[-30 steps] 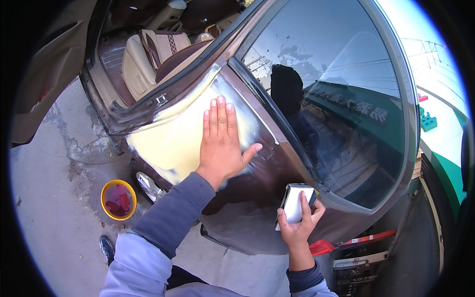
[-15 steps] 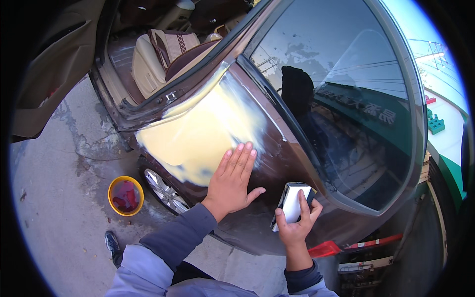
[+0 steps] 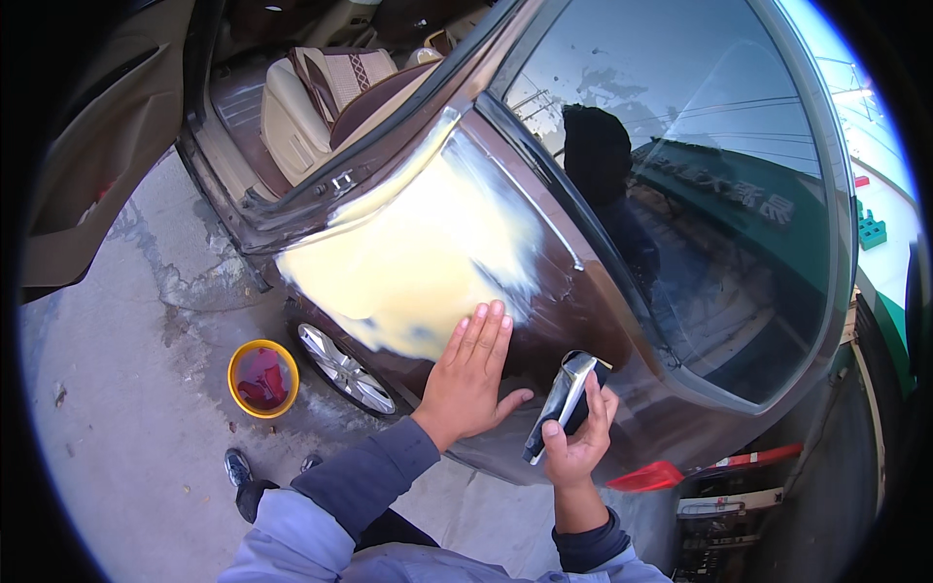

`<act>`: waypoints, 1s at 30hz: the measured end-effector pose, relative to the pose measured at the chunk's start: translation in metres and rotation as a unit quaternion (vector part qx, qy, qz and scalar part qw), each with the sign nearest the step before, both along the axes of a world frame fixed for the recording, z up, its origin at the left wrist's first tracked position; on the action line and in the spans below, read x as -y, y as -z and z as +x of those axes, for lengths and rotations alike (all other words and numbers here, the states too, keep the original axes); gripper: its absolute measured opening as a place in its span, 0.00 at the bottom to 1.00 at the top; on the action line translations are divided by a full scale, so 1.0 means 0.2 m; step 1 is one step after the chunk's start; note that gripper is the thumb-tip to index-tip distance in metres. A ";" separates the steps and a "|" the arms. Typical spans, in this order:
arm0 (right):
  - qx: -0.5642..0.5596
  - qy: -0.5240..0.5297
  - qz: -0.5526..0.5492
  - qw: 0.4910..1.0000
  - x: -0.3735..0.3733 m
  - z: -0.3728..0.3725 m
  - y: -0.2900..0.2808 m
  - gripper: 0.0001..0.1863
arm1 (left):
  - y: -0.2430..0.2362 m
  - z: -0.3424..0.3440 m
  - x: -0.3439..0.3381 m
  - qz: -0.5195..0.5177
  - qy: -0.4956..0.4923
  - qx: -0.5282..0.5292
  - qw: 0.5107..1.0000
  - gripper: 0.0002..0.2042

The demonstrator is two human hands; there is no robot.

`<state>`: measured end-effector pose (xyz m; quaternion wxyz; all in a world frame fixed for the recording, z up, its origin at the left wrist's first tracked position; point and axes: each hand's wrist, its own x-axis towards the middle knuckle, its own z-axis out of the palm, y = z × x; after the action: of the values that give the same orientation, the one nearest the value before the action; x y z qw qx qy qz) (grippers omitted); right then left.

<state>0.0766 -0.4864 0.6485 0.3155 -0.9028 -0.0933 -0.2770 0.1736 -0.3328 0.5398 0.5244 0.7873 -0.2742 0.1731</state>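
The left hand lies flat over the brown rear quarter panel of the car, fingertips at the lower edge of a cream-yellow filler patch; its grip is extended, fingers side by side and thumb stuck out, pinching nothing. The right hand pinches a silver-and-black block between thumb and fingers, tilted, in front of the panel's lower right; whether the block touches the paint I cannot tell. The block looks light and stiff, its shiny face perhaps slippery, so it is best held by its two long sides near the middle. The filler seems hard and smooth, with thin, smeared borders likely to be its weakest part; fixed to the panel, it suits an even, flat palm. A yellow bucket stands near the wheel.
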 end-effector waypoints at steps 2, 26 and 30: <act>-0.085 -0.059 0.212 0.972 -0.10 0.00 0.08 0.42 | 0.11 -0.06 -0.11 0.001 0.044 -0.039 0.998 0.47; -0.478 0.061 -0.286 0.828 -1.71 0.44 4.33 0.33 | 2.56 -1.03 -1.95 -0.270 -0.207 -0.753 0.563 0.17; -0.547 0.027 -0.249 0.799 -1.58 0.46 4.35 0.32 | 2.58 -0.96 -1.91 -0.313 -0.188 -0.734 0.573 0.16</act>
<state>0.1684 -0.1705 -0.2214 0.0706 -0.9539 0.0532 0.2868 -0.0176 0.0490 0.0243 0.7156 0.4657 0.4295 -0.2941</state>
